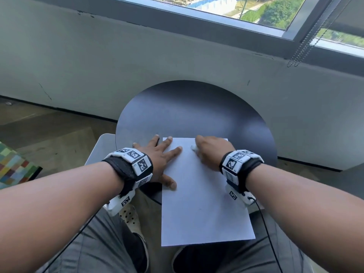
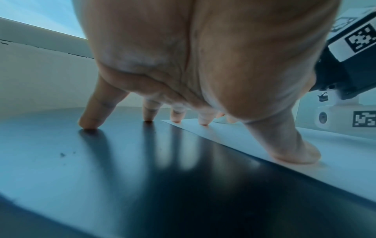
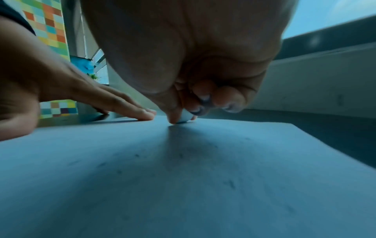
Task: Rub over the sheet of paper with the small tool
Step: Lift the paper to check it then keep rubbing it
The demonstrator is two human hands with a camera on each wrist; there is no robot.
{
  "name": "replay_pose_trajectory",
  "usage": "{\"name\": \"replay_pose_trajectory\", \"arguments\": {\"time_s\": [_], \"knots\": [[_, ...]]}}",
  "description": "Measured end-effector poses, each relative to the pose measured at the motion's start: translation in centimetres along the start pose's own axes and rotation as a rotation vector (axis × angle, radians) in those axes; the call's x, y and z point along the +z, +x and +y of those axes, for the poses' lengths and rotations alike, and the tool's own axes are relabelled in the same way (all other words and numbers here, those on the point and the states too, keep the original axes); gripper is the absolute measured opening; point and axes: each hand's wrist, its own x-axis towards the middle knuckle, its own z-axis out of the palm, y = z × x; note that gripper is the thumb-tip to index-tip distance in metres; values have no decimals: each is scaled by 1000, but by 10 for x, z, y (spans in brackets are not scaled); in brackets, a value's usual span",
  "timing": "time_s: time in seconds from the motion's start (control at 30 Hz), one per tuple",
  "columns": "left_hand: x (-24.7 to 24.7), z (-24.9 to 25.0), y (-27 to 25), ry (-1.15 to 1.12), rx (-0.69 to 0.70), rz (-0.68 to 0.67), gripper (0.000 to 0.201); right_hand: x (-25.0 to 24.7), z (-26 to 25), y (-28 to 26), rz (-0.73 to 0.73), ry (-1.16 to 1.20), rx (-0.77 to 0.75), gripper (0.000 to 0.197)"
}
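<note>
- Where the person sat, a round dark table (image 1: 189, 107) stood against a pale grey wall (image 1: 98, 56) beneath a window (image 1: 246, 10); a beaded blind chain (image 1: 303, 48) hung at the right, and a multicoloured checked object (image 1: 13, 166) lay on the brown floor at the left.
- White sheet of paper (image 1: 201, 203): lay on the near part of the table, its near end overhanging the table edge above the person's grey-trousered lap; faint dark specks showed on its surface in the right wrist view (image 3: 183, 169).
- Left hand (image 1: 157, 160): rested flat at the sheet's far left corner, fingers straight and spread, grasping nothing. In the left wrist view the thumb (image 2: 293, 149) and two fingertips pressed on the paper (image 2: 335, 161), while the two outer fingertips touched the bare tabletop (image 2: 81, 169).
- Right hand (image 1: 212, 150): lay over the far right part of the sheet, fingers curled under, palm down.
- Small tool (image 3: 185, 118): a small white piece pinched between the right thumb and curled fingers, its lower end touching the paper close to the far edge; in the head view only a white tip (image 1: 194, 147) showed at the left side of the right hand, near the left index fingertip.
- Both wrists carried black bands with white marker blocks.
</note>
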Motion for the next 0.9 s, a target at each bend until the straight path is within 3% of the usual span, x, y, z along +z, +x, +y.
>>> {"name": "replay_pose_trajectory", "arguments": {"time_s": [0.07, 0.17, 0.2, 0.27, 0.33, 0.4, 0.47, 0.57, 0.63, 0.77, 0.83, 0.9], "knots": [[-1, 0, 0, 12, 0, 14, 121, 3, -14, -6, 3, -17, -55, 13], [0, -1, 2, 8, 9, 22, 120, 10, -46, -32, -79, -23, -365, 18], [0, -1, 2, 9, 10, 21, 120, 10, -47, -35, -92, -36, -399, 18], [0, -1, 1, 24, 4, 23, 120, 8, -31, -25, -62, -54, -295, 16], [0, 0, 0, 24, -6, 12, 121, 5, -6, -8, -1, -61, -63, 15], [-2, 1, 0, 14, -13, -7, 121, 5, 0, -4, 34, -72, 14, 16], [-1, 0, 2, 14, -13, -5, 122, 8, -19, -16, 5, -74, -97, 10], [1, -1, 3, 19, -12, -11, 122, 12, -40, -38, -85, -66, -411, 17], [2, -1, 4, 27, -11, -13, 124, 9, -26, -31, -60, -22, -341, 16], [-5, 4, 4, 82, 53, 23, 129, 7, 9, -2, 33, -6, 0, 23], [-9, 7, 7, 91, 97, 28, 131, 9, -2, -9, 50, -11, -37, 16], [-11, 6, 9, 72, 108, 23, 131, 12, -22, -26, 29, -1, -236, 16]]}}
